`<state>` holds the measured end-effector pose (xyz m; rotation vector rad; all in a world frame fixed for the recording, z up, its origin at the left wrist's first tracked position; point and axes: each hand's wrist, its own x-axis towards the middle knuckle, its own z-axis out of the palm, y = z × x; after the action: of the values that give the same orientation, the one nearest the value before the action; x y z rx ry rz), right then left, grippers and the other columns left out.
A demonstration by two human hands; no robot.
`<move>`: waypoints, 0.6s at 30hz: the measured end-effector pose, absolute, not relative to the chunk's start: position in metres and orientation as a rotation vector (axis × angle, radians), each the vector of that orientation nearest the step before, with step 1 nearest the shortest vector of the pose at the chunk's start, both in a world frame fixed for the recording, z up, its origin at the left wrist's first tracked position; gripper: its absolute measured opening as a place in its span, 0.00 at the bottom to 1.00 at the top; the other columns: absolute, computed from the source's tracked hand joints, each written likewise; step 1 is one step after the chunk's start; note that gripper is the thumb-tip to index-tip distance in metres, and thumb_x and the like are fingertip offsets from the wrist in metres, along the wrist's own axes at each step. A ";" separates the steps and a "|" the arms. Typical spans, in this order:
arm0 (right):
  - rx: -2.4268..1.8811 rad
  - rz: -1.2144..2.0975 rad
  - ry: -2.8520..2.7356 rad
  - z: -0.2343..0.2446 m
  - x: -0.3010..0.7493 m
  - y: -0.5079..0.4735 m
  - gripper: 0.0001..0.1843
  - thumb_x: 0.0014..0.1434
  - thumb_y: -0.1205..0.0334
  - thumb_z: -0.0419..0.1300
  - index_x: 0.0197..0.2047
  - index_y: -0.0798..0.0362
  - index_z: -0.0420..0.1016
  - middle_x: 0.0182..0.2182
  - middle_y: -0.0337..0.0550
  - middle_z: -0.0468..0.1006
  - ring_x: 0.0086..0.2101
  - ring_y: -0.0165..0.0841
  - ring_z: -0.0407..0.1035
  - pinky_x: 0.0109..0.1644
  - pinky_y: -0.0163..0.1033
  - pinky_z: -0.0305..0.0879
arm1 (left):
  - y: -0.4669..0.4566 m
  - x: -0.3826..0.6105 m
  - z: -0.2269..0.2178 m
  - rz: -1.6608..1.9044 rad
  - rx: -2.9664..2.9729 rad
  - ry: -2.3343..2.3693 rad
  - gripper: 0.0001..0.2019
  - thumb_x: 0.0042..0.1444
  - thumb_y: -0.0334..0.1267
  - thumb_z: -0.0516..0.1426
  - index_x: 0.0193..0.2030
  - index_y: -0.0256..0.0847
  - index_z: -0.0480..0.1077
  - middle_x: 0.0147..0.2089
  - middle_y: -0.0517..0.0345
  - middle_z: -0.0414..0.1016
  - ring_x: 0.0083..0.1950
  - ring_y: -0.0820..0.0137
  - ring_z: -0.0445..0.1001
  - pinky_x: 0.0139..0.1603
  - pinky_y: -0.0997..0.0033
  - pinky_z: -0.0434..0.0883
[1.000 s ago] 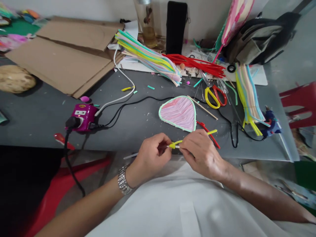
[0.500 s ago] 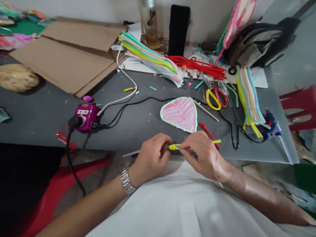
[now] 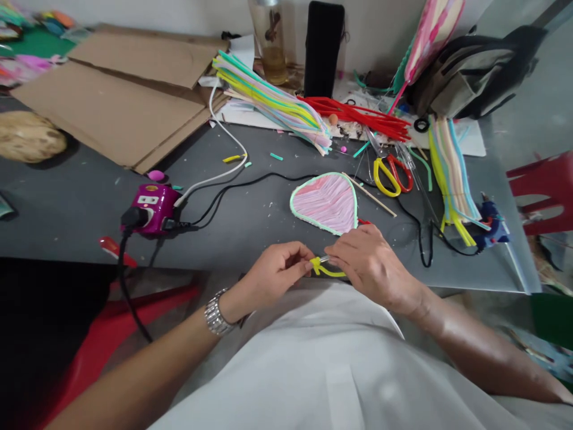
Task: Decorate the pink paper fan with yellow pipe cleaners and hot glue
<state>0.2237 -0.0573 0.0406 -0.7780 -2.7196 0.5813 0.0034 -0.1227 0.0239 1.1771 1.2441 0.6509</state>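
Pinching a yellow pipe cleaner (image 3: pixel 329 272) between left hand (image 3: pixel 273 280) and right hand (image 3: pixel 371 266), its tail now curves down, pink-striped frame (image 3: pixel 324 203) at twelve o'clock.

Hands on record: 2, left hand (image 3: pixel 273 280) and right hand (image 3: pixel 371 269), at 6 o'clock. Held pipe cleaner (image 3: pixel 324 267): 1. Loose bundles (image 3: pixel 268 101): 3, at 12, 1 and 3 o'clock. Glue gun (image 3: pixel 490 230): 1, at 3 o'clock. Wristwatch (image 3: pixel 215 316): 1, at 7 o'clock.
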 end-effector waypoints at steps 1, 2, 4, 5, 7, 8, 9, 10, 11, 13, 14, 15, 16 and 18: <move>-0.763 0.550 -2.733 0.041 0.223 -0.057 0.11 0.71 0.68 0.56 0.37 0.53 0.78 0.32 0.44 0.80 0.37 0.36 0.70 0.46 0.44 0.53 | -0.122 0.003 0.024 0.649 1.175 1.241 0.11 0.65 0.44 0.57 0.37 0.38 0.72 0.29 0.60 0.74 0.27 0.74 0.68 0.28 0.75 0.65; -0.748 0.530 -2.740 0.042 0.223 -0.057 0.11 0.70 0.70 0.56 0.37 0.53 0.78 0.31 0.43 0.79 0.36 0.36 0.69 0.47 0.44 0.52 | -0.122 0.003 0.024 0.651 1.194 1.245 0.11 0.65 0.44 0.57 0.36 0.38 0.71 0.28 0.60 0.73 0.27 0.74 0.67 0.28 0.75 0.65; -0.724 0.525 -2.748 0.042 0.222 -0.057 0.13 0.69 0.72 0.55 0.35 0.53 0.77 0.29 0.41 0.78 0.34 0.35 0.67 0.47 0.44 0.52 | -0.123 0.003 0.024 0.659 1.262 1.255 0.11 0.66 0.43 0.56 0.35 0.39 0.70 0.26 0.62 0.71 0.27 0.74 0.66 0.29 0.75 0.64; -0.717 0.534 -2.747 0.042 0.223 -0.056 0.14 0.69 0.72 0.55 0.33 0.53 0.77 0.28 0.40 0.77 0.33 0.34 0.66 0.46 0.44 0.52 | -0.124 0.003 0.024 0.661 1.296 1.262 0.11 0.66 0.42 0.56 0.34 0.39 0.69 0.25 0.63 0.70 0.27 0.74 0.65 0.29 0.75 0.63; -0.720 0.568 -2.735 0.039 0.223 -0.056 0.14 0.69 0.71 0.56 0.32 0.53 0.76 0.27 0.41 0.76 0.33 0.34 0.66 0.45 0.43 0.52 | -0.126 0.003 0.024 0.662 1.343 1.273 0.11 0.66 0.42 0.54 0.33 0.40 0.68 0.24 0.64 0.68 0.26 0.74 0.64 0.28 0.75 0.62; -0.722 0.588 -2.721 0.038 0.223 -0.056 0.14 0.69 0.70 0.56 0.32 0.53 0.77 0.28 0.41 0.77 0.33 0.34 0.66 0.45 0.43 0.53 | -0.127 0.003 0.024 0.661 1.354 1.280 0.12 0.67 0.42 0.54 0.33 0.40 0.68 0.25 0.64 0.68 0.27 0.74 0.63 0.29 0.75 0.61; -0.724 0.606 -2.704 0.037 0.224 -0.056 0.13 0.70 0.69 0.57 0.33 0.53 0.77 0.28 0.42 0.77 0.34 0.35 0.67 0.44 0.43 0.53 | -0.128 0.004 0.023 0.662 1.352 1.285 0.12 0.67 0.42 0.54 0.33 0.40 0.68 0.25 0.64 0.68 0.27 0.74 0.63 0.29 0.75 0.61; -0.724 0.619 -2.687 0.035 0.224 -0.056 0.13 0.70 0.69 0.57 0.33 0.53 0.78 0.28 0.42 0.78 0.34 0.35 0.68 0.44 0.43 0.53 | -0.128 0.004 0.022 0.665 1.335 1.284 0.11 0.67 0.42 0.54 0.33 0.40 0.68 0.26 0.64 0.69 0.27 0.74 0.64 0.29 0.75 0.61; -0.724 0.625 -2.674 0.034 0.224 -0.056 0.12 0.70 0.69 0.57 0.34 0.53 0.78 0.29 0.42 0.78 0.35 0.36 0.69 0.45 0.43 0.54 | -0.129 0.005 0.021 0.676 1.304 1.278 0.11 0.66 0.42 0.55 0.34 0.40 0.68 0.26 0.63 0.69 0.28 0.74 0.64 0.29 0.75 0.62; -0.717 0.617 -2.661 0.034 0.223 -0.057 0.12 0.69 0.70 0.57 0.34 0.53 0.78 0.29 0.43 0.79 0.35 0.36 0.70 0.45 0.44 0.54 | -0.128 0.006 0.019 0.708 1.229 1.266 0.10 0.65 0.43 0.56 0.36 0.39 0.70 0.28 0.62 0.70 0.28 0.73 0.65 0.29 0.75 0.62; -0.713 0.610 -2.663 0.034 0.222 -0.058 0.12 0.69 0.71 0.57 0.34 0.53 0.78 0.30 0.43 0.79 0.35 0.36 0.69 0.45 0.44 0.54 | -0.128 0.007 0.018 0.723 1.202 1.267 0.10 0.64 0.43 0.57 0.36 0.39 0.70 0.28 0.62 0.70 0.29 0.73 0.65 0.29 0.75 0.62; -0.709 0.603 -2.669 0.034 0.221 -0.059 0.12 0.68 0.72 0.57 0.34 0.53 0.78 0.30 0.43 0.79 0.35 0.36 0.69 0.45 0.45 0.55 | -0.128 0.008 0.017 0.733 1.192 1.277 0.09 0.63 0.43 0.57 0.36 0.39 0.70 0.29 0.62 0.70 0.29 0.73 0.65 0.29 0.75 0.62; -0.704 0.597 -2.674 0.034 0.221 -0.060 0.12 0.68 0.72 0.57 0.35 0.53 0.77 0.30 0.43 0.80 0.35 0.36 0.69 0.46 0.45 0.55 | -0.128 0.009 0.016 0.739 1.203 1.296 0.09 0.62 0.42 0.57 0.36 0.39 0.70 0.28 0.63 0.70 0.29 0.73 0.65 0.28 0.75 0.62; -0.703 0.592 -2.674 0.034 0.220 -0.062 0.11 0.67 0.73 0.56 0.35 0.53 0.77 0.30 0.42 0.80 0.34 0.35 0.69 0.47 0.45 0.55 | -0.128 0.011 0.017 0.732 1.281 1.352 0.06 0.61 0.38 0.55 0.35 0.39 0.70 0.27 0.64 0.68 0.28 0.74 0.63 0.28 0.74 0.60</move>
<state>0.2200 -0.0615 0.0340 -0.7033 -2.6743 0.5917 0.0111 -0.1279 0.0169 1.2813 1.3524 0.7319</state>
